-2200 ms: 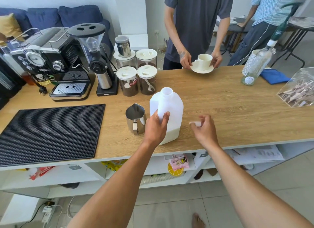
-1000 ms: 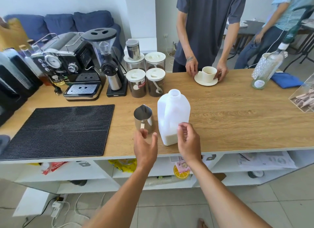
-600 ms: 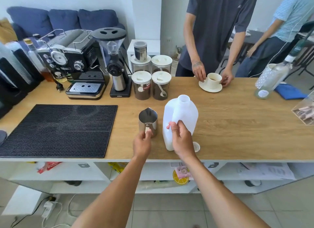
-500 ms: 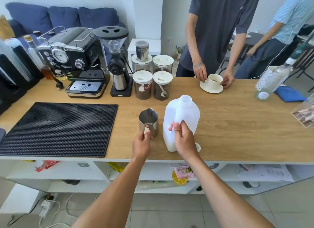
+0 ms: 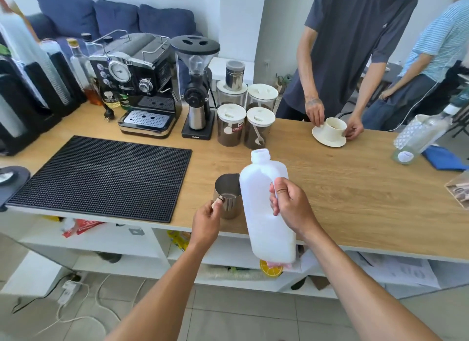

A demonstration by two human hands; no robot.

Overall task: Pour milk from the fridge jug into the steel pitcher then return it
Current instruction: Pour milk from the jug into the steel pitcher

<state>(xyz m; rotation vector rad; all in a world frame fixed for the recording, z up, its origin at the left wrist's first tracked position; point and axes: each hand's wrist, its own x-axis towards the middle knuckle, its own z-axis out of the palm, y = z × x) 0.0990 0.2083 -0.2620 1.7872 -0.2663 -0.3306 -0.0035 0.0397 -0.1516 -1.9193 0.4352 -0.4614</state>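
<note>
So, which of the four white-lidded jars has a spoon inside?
The front right white-lidded jar, nearest the cup; a white spoon shows through its clear wall.

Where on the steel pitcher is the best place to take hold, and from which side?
By its handle, from the near side. The steel pitcher stands upright with the handle facing the wearer, the left hand already pinches it there, and the milk jug crowds its right.

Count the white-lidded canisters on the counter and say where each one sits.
4, clustered right of the grinder: front left, front right, back left with a steel tin on its lid, back right. None seems hidden.
</note>
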